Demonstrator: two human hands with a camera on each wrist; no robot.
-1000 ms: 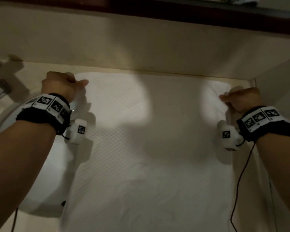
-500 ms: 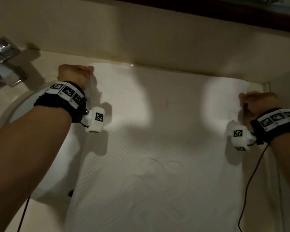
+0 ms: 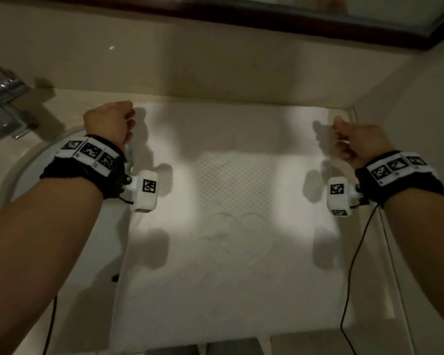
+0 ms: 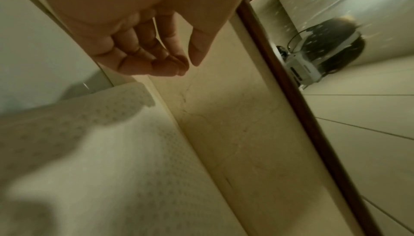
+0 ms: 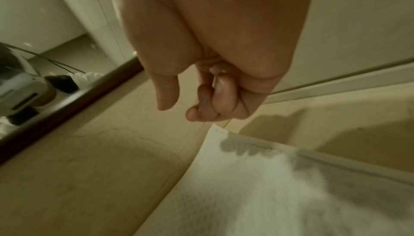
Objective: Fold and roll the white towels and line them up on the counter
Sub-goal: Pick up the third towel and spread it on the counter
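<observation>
A white towel (image 3: 231,226) with a woven dotted pattern lies spread flat on the beige counter (image 3: 69,103), its far edge along the back wall. My left hand (image 3: 130,121) hovers just above the towel's far left corner (image 4: 134,91). In the left wrist view the left hand (image 4: 189,66) has loosely curled fingers that hold nothing. Over the far right corner (image 5: 215,130) hovers my right hand (image 3: 337,134). The right wrist view shows my right hand (image 5: 179,111) with curled fingers, thumb apart, clear of the cloth.
A chrome faucet (image 3: 3,106) and the white sink rim (image 3: 23,170) lie to the left; the towel's left edge overlaps the basin. A dark-framed mirror (image 3: 241,19) tops the back wall. A side wall (image 3: 420,124) closes the right. A black cable (image 3: 351,265) hangs from my right wrist.
Both hands pinched the towel's far corners and carried them toward the back wall. Now they have let go and lifted off, and the towel lies flat.
</observation>
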